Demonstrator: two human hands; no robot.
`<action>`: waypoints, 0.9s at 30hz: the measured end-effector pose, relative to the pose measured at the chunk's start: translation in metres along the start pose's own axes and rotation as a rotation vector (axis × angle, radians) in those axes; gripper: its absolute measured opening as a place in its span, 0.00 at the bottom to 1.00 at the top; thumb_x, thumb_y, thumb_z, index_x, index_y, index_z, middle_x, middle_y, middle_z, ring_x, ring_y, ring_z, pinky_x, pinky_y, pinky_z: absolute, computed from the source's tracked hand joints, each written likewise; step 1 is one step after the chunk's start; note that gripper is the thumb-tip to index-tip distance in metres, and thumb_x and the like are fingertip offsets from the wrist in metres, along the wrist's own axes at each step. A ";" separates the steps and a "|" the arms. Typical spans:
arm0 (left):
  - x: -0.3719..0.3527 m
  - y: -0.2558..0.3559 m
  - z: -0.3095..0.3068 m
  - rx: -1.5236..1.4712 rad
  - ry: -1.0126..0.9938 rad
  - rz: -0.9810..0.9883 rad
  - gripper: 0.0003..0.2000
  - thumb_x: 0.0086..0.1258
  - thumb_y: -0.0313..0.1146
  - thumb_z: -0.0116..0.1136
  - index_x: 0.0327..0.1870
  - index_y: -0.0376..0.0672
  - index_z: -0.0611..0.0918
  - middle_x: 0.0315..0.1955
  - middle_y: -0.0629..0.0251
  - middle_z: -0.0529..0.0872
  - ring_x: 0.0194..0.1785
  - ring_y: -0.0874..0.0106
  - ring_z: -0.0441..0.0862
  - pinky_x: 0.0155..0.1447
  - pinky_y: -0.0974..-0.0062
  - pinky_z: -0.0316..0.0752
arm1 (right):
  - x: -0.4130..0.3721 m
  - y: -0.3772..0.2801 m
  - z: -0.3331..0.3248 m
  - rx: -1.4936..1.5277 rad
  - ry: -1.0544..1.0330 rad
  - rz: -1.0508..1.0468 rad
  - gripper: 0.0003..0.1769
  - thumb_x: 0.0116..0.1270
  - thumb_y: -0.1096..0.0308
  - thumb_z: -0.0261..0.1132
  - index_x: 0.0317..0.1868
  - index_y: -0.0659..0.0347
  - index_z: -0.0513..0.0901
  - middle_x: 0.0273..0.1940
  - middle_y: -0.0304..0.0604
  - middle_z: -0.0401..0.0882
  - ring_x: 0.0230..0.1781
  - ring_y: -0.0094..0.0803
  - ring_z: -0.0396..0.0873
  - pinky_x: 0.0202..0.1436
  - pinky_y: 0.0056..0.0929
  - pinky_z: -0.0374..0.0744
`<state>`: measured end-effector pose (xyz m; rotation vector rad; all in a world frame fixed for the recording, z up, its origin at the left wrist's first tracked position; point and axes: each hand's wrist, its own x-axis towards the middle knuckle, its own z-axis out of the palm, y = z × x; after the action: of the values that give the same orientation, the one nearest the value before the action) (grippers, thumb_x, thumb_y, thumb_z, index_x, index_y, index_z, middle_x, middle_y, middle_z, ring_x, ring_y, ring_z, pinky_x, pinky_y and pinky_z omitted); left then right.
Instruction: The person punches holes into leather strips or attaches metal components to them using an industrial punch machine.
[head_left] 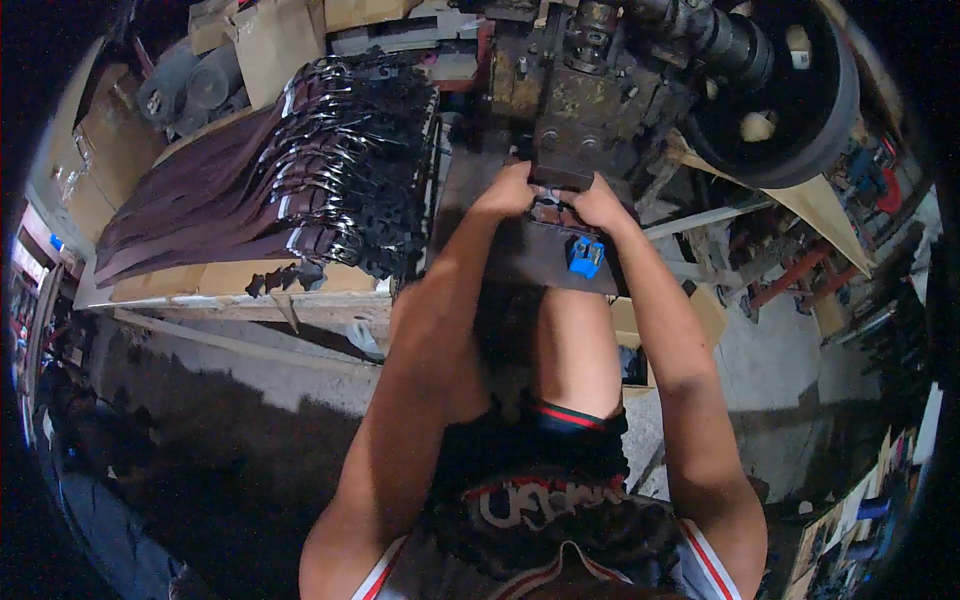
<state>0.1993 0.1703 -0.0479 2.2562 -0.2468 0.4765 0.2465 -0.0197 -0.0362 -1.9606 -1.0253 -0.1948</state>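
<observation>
Both my hands are at the working gap of a heavy, worn metal press. My left hand is at the left side of the gap, its fingers closed and pointing inward. From the right, my right hand reaches in with bent fingers. Between the fingertips is a small dark piece with a reddish-brown edge, right under the press block; its kind I cannot tell. Nearer my knees, a small blue block with metal bits in it sits on the dark metal plate.
To the left, long brown strips with shiny metal ends lie in a row on a cardboard-covered bench. A large black flywheel stands at the upper right. Cardboard boxes are stacked behind; an opened carton is below right.
</observation>
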 end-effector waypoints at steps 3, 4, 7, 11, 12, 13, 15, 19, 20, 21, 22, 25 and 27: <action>-0.008 0.017 -0.011 -0.103 0.067 -0.005 0.15 0.56 0.26 0.57 0.45 0.33 0.78 0.42 0.44 0.82 0.51 0.46 0.78 0.53 0.58 0.72 | 0.003 0.000 -0.003 -0.113 0.058 0.208 0.15 0.57 0.70 0.65 0.45 0.64 0.82 0.41 0.52 0.84 0.42 0.43 0.82 0.50 0.36 0.77; -0.007 0.014 -0.010 -0.058 0.072 -0.034 0.14 0.56 0.25 0.56 0.45 0.33 0.77 0.42 0.43 0.82 0.51 0.46 0.77 0.53 0.57 0.72 | 0.002 -0.003 -0.004 -0.085 0.061 0.240 0.15 0.57 0.71 0.65 0.45 0.64 0.82 0.41 0.51 0.84 0.43 0.42 0.82 0.50 0.35 0.76; -0.008 0.015 -0.006 0.052 0.096 -0.086 0.14 0.56 0.23 0.53 0.45 0.34 0.75 0.44 0.43 0.81 0.51 0.45 0.77 0.53 0.56 0.71 | -0.002 -0.018 -0.010 -0.014 0.085 0.282 0.15 0.56 0.72 0.65 0.45 0.64 0.82 0.41 0.50 0.84 0.43 0.38 0.82 0.51 0.33 0.76; -0.010 0.019 -0.009 0.074 0.067 -0.116 0.24 0.55 0.23 0.55 0.56 0.37 0.73 0.44 0.45 0.82 0.50 0.48 0.79 0.55 0.63 0.73 | -0.003 -0.008 -0.007 0.092 0.116 0.206 0.14 0.56 0.72 0.65 0.45 0.64 0.82 0.40 0.47 0.84 0.41 0.32 0.80 0.49 0.31 0.75; -0.009 0.014 -0.007 0.031 0.081 -0.103 0.23 0.55 0.23 0.55 0.56 0.38 0.73 0.44 0.46 0.83 0.49 0.50 0.80 0.54 0.64 0.73 | -0.003 -0.002 -0.006 0.127 0.119 0.191 0.14 0.57 0.72 0.65 0.44 0.64 0.82 0.39 0.46 0.84 0.40 0.31 0.80 0.48 0.30 0.75; -0.008 0.010 -0.004 -0.012 0.094 -0.088 0.23 0.56 0.23 0.55 0.56 0.39 0.73 0.43 0.47 0.83 0.48 0.51 0.81 0.54 0.65 0.73 | -0.003 0.005 -0.007 0.180 0.095 0.195 0.14 0.57 0.73 0.65 0.45 0.64 0.82 0.38 0.44 0.84 0.39 0.29 0.79 0.47 0.29 0.75; -0.006 0.005 -0.004 -0.103 0.142 -0.077 0.21 0.57 0.23 0.56 0.55 0.40 0.74 0.41 0.49 0.83 0.47 0.55 0.81 0.53 0.67 0.73 | -0.004 0.011 -0.012 0.288 0.053 0.200 0.13 0.57 0.74 0.65 0.45 0.64 0.81 0.36 0.41 0.83 0.36 0.27 0.78 0.44 0.27 0.75; -0.010 -0.001 -0.012 -0.243 0.287 -0.045 0.14 0.60 0.23 0.56 0.48 0.42 0.78 0.38 0.53 0.84 0.45 0.62 0.81 0.51 0.70 0.73 | -0.028 -0.013 -0.038 0.127 0.019 0.292 0.09 0.61 0.75 0.64 0.43 0.64 0.81 0.30 0.32 0.80 0.30 0.17 0.72 0.36 0.18 0.71; -0.016 -0.002 -0.016 -0.263 0.318 -0.028 0.12 0.60 0.22 0.56 0.46 0.43 0.79 0.38 0.55 0.84 0.45 0.63 0.81 0.51 0.71 0.73 | -0.040 -0.042 -0.043 0.239 0.039 0.331 0.08 0.62 0.74 0.65 0.42 0.64 0.80 0.29 0.31 0.79 0.29 0.16 0.72 0.35 0.18 0.71; -0.035 0.027 -0.038 -0.186 0.295 -0.057 0.10 0.58 0.20 0.51 0.40 0.40 0.80 0.38 0.55 0.83 0.45 0.61 0.81 0.51 0.69 0.73 | -0.054 -0.064 -0.046 0.352 0.059 0.375 0.08 0.62 0.73 0.65 0.42 0.64 0.80 0.28 0.30 0.78 0.28 0.16 0.71 0.33 0.17 0.70; -0.050 0.031 -0.044 -0.166 0.281 -0.009 0.10 0.58 0.20 0.51 0.39 0.40 0.81 0.38 0.56 0.83 0.44 0.62 0.81 0.51 0.69 0.73 | -0.067 -0.079 -0.048 0.386 0.059 0.394 0.08 0.62 0.73 0.65 0.41 0.64 0.80 0.28 0.31 0.78 0.28 0.16 0.72 0.33 0.17 0.71; -0.089 0.043 -0.045 -0.208 0.220 0.057 0.09 0.58 0.20 0.52 0.38 0.39 0.81 0.37 0.60 0.84 0.44 0.66 0.80 0.50 0.72 0.73 | -0.096 -0.106 -0.048 0.537 0.074 0.387 0.06 0.64 0.72 0.65 0.41 0.62 0.79 0.28 0.33 0.79 0.29 0.18 0.75 0.34 0.18 0.72; -0.117 0.062 -0.036 -0.370 0.154 -0.017 0.08 0.60 0.21 0.53 0.39 0.39 0.81 0.38 0.66 0.83 0.44 0.73 0.79 0.50 0.75 0.72 | -0.107 -0.130 -0.044 0.668 0.112 0.412 0.06 0.64 0.73 0.64 0.40 0.61 0.78 0.28 0.34 0.79 0.29 0.19 0.75 0.34 0.18 0.73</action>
<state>0.0633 0.1586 -0.0323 1.8511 -0.2161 0.5449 0.0935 -0.0819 0.0202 -1.4758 -0.4982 0.2398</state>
